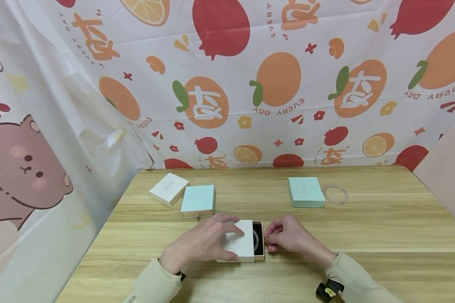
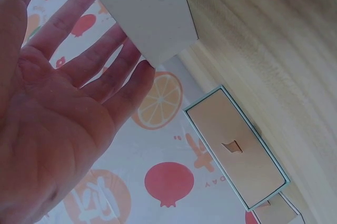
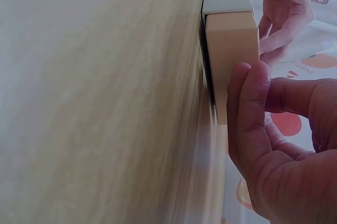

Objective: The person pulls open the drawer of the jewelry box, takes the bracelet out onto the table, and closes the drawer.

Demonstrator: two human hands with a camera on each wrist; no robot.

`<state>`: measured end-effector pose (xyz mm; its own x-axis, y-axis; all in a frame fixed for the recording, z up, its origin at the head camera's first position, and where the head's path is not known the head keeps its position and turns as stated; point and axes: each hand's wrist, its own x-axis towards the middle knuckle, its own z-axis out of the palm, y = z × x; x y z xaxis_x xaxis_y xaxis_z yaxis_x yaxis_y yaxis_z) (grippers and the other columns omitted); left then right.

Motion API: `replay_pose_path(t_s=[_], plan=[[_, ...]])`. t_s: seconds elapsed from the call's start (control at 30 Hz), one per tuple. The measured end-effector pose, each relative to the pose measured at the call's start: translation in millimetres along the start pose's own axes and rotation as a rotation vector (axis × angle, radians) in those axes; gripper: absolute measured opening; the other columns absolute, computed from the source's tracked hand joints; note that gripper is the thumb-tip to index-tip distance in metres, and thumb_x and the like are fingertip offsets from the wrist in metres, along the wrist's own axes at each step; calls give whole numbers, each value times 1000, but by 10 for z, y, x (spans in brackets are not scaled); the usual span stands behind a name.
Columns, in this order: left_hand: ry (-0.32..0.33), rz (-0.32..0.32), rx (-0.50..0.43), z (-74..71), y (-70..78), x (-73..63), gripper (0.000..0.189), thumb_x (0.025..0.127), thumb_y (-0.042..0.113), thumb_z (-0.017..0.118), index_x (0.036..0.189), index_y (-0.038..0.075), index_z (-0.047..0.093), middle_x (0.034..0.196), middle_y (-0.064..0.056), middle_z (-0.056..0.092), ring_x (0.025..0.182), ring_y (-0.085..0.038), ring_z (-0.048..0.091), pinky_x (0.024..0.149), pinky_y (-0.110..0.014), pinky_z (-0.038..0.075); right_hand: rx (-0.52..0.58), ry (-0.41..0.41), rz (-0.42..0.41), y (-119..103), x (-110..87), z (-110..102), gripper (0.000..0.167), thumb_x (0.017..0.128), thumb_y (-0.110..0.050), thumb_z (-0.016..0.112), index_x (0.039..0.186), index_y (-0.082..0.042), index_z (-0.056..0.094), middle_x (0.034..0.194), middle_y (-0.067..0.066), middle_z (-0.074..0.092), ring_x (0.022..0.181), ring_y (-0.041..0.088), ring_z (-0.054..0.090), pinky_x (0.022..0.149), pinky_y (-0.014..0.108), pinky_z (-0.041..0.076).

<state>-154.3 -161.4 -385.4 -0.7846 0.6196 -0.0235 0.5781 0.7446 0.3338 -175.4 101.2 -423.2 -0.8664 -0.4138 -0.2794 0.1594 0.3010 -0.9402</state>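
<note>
A white drawer box (image 1: 244, 246) lies at the near middle of the table, its tan drawer (image 3: 231, 45) slid partly out on the right. The drawer's black lining shows part of a pale bangle (image 1: 256, 240), the rest hidden under the white sleeve. My left hand (image 1: 208, 240) holds the sleeve, with the thumb at its near edge and fingers across its top and far side. At the drawer's end my right hand (image 1: 290, 235) pinches with thumb and fingertips. What lies between those fingertips is hidden; they are right against the tan end.
Behind my left hand stand a mint box (image 1: 198, 198) with a small pull tab and a white box (image 1: 169, 188) set at an angle. Farther right, another mint box (image 1: 306, 190) sits beside a clear pinkish bangle (image 1: 337, 203). A printed curtain (image 1: 227, 160) hangs behind the table.
</note>
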Motion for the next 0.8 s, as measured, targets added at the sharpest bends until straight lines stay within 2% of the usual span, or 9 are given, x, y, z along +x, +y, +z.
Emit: replay_pose_path(t_s=[0.8], plan=[[6,5,3,-6,0,-4,48,76,42,87,119,24,75,145,-4,60,137,-26,54,111,-47,49,26,5,-2,30,-26,-40,8,88,3,67,93,7,69,73,6,67,62,10,65,59,22,57]])
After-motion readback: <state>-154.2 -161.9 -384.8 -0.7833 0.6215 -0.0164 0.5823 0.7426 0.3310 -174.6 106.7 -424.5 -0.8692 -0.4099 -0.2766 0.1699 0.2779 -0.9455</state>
